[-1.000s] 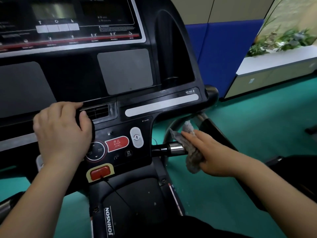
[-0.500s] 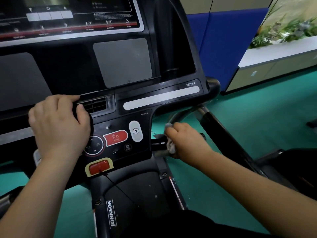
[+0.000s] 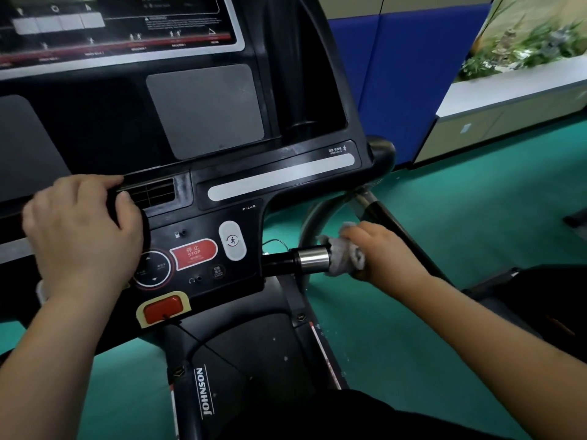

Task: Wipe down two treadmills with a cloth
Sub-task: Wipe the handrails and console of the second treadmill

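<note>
Cloth (image 3: 344, 257), grey and crumpled, sits bunched in the right hand (image 3: 379, 254), whose fingers are curled closed over it and press it against the end of the short handlebar grip (image 3: 297, 260) jutting out from the treadmill console (image 3: 222, 192). The shiny metal sleeve of that grip shows just left of the cloth, touching it. Over on the other side, the left hand (image 3: 82, 230) is clamped on the console's lower edge, fingers (image 3: 85, 185) wrapped over the top beside the small vent grille (image 3: 149, 195), thumb tucked against it, holding nothing loose. Between the two hands lie the red stop button (image 3: 193, 253), the pale oval button (image 3: 232, 240) and the round dial (image 3: 152, 269). Below, the red safety key (image 3: 162, 309) sits in its cream housing, and the Johnson lettering (image 3: 204, 392) runs down the frame. Green floor (image 3: 444, 201) spreads right, with a blue wall panel (image 3: 406, 84) and a white planter ledge (image 3: 508, 87) well beyond.
</note>
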Demonstrator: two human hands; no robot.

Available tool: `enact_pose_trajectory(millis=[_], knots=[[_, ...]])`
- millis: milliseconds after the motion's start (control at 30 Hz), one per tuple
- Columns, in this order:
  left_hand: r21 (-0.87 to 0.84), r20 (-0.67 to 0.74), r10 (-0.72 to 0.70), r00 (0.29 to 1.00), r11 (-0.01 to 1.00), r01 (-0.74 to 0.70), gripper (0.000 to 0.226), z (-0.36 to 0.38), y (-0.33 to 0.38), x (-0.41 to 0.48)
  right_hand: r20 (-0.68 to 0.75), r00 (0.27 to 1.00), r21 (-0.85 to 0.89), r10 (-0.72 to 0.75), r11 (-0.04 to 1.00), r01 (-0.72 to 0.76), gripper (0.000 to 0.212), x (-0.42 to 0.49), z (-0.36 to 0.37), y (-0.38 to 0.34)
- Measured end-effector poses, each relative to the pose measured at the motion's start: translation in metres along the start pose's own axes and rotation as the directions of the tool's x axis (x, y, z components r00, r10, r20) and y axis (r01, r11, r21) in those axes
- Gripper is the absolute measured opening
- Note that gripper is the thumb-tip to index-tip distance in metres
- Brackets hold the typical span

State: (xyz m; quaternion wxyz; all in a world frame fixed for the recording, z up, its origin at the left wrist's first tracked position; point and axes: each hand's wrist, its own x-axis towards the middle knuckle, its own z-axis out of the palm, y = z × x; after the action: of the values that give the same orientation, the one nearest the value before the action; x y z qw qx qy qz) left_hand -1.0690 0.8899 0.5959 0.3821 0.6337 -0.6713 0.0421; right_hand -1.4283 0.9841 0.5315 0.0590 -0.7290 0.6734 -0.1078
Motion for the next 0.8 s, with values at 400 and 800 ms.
enact_pose_trajectory(millis=[400, 800], knots=[[0.01, -0.013, -0.035, 0.999, 0.999, 0.035, 0.029, 0.006, -0.003, 0.0, 0.022, 0.997, -0.039, -0.07, 0.997, 0.071, 0.059, 0.01, -0.001, -0.012], [0.165, -0.04, 0.058, 0.998, 0.985, -0.05, 0.028, -0.005, 0.005, 0.001, 0.035, 0.986, 0.274, -0.161, 0.951, 0.146, 0.045, 0.02, -0.047, -0.034]])
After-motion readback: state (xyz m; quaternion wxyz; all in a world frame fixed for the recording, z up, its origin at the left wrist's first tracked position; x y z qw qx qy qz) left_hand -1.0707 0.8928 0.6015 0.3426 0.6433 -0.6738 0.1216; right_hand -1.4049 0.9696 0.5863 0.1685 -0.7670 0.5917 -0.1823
